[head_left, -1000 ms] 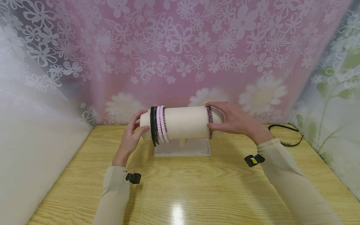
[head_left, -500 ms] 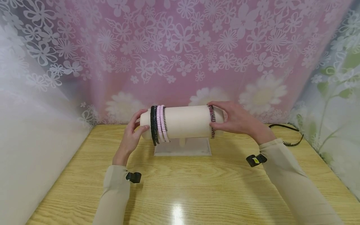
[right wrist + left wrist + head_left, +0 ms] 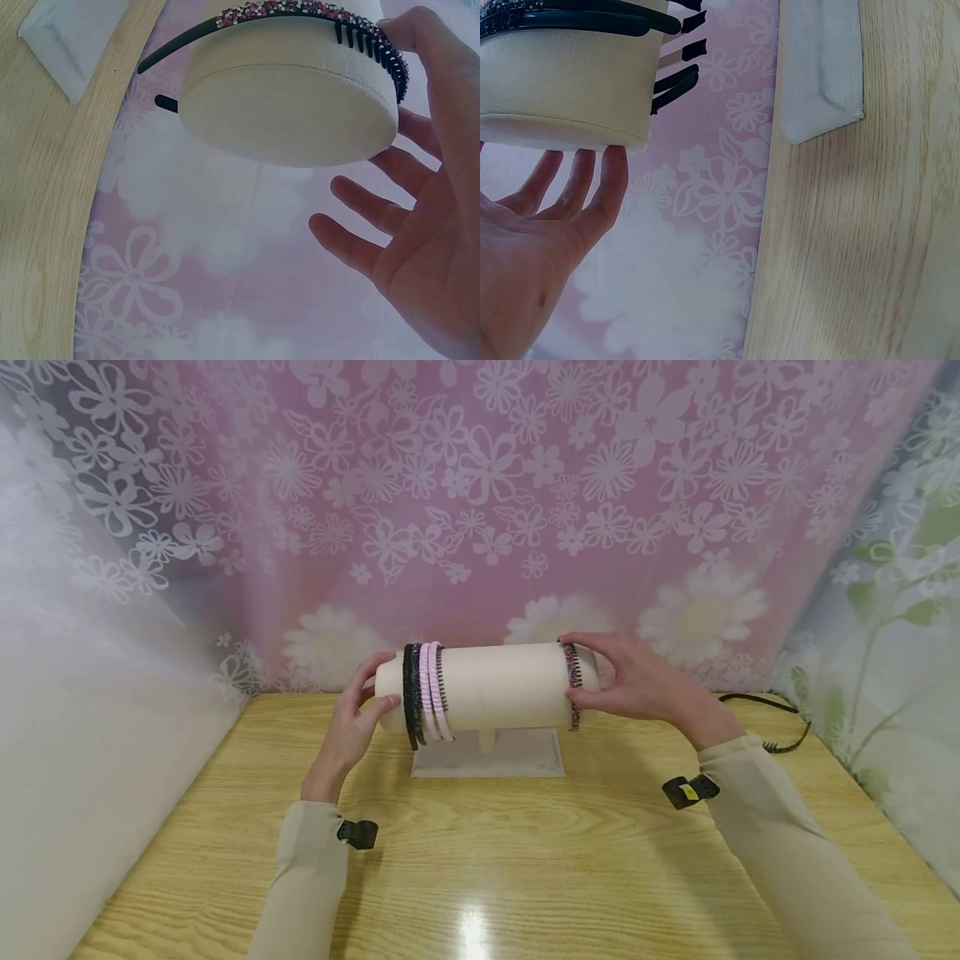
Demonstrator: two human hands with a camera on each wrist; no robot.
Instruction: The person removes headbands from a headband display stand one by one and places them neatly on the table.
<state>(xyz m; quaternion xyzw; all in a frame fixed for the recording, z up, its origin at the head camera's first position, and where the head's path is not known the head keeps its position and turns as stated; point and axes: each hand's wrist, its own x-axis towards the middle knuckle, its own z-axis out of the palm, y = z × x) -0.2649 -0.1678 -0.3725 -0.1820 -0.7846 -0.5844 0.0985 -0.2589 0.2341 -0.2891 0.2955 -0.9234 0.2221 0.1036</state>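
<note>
A cream, padded headband display stand [image 3: 502,687] lies crosswise on its base. My left hand [image 3: 348,727] holds its left end between thumb and fingers; in the left wrist view, several fingertips touch the end's edge. Around the right end sits a black toothed headband with pink and silver stones [image 3: 285,9]. My right hand [image 3: 637,681] pinches that headband with thumb and index finger, while its other fingers spread beside the end face. Close to my left hand, black headbands [image 3: 411,697] and pink headbands [image 3: 432,693] circle the roll.
The stand's pale flat base [image 3: 487,766] rests on the wood-grain table [image 3: 480,852]. Another black toothed headband [image 3: 787,748] lies at the table's right rear, partly hidden by my right arm. Flowered pink cloth [image 3: 480,510] hangs behind.
The stone-covered headband has slid a little to the right along the roll, with my right hand moving along. My left hand stays at the left end.
</note>
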